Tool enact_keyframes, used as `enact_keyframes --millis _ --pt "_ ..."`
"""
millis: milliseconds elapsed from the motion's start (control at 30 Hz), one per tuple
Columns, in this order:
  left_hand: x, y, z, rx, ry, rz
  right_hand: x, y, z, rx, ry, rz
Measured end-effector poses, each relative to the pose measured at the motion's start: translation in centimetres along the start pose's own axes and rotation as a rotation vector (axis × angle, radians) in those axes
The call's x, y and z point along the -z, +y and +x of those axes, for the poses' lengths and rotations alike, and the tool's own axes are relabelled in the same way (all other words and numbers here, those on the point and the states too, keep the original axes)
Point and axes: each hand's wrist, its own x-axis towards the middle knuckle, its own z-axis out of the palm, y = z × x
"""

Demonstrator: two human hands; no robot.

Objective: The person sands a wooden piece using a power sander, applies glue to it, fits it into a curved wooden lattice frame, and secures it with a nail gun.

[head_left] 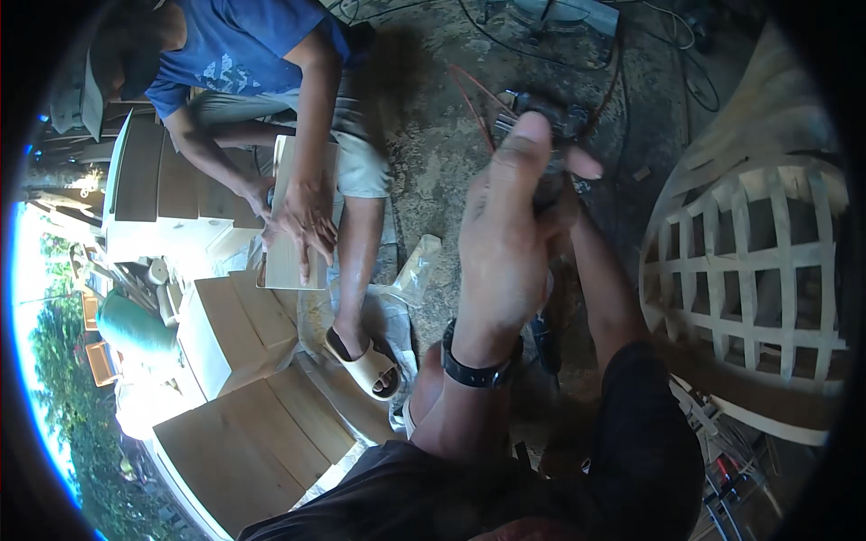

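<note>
My left hand (505, 230), with a dark watch (478, 371) on its wrist, is raised in front of me, thumb pointing away. Close behind it on the right is my right hand (564, 216), partly covered by the left. Both are closed around a dark hand tool (561, 115) that looks like a power tool. Its far end shows past my thumbs, with a shiny metal part on its left side. Blur and my hands hide its exact kind. A thin red cord (471, 86) runs beside the tool's far end.
At the far left, a seated person in a blue shirt (244, 45) rests both hands on a wooden board (296, 266). Wooden boxes (244, 442) stand along the left. A curved wooden lattice frame (758, 261) fills the right. Cables (622, 81) cross the rough floor (415, 117).
</note>
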Motion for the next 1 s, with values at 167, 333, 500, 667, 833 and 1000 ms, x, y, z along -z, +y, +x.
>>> enact_keyframes --millis 167,333,500,667,833,1000 --pt "0.5 0.4 0.8 0.039 -0.025 -0.127 -2.5 -2.8 3.5 0.005 -0.089 -0.203" --pt "0.5 0.2 1.5 0.114 -0.06 -0.215 -2.3 -2.7 5.1 0.0 -0.104 -0.288" --pt "0.4 1.1 0.9 0.179 -0.024 -0.103 -1.7 -2.1 5.9 -0.003 -0.101 -0.333" --pt "2.7 1.2 0.4 0.112 -0.148 -0.156 -1.2 -2.7 6.1 0.028 -0.114 -0.358" --pt "4.0 2.0 0.2 -0.002 -0.086 -0.233 0.6 -2.1 6.1 0.084 -0.108 -0.375" --pt "5.2 1.4 1.2 -0.281 -0.147 -0.282 5.2 -1.2 5.2 0.229 -0.048 -0.327"
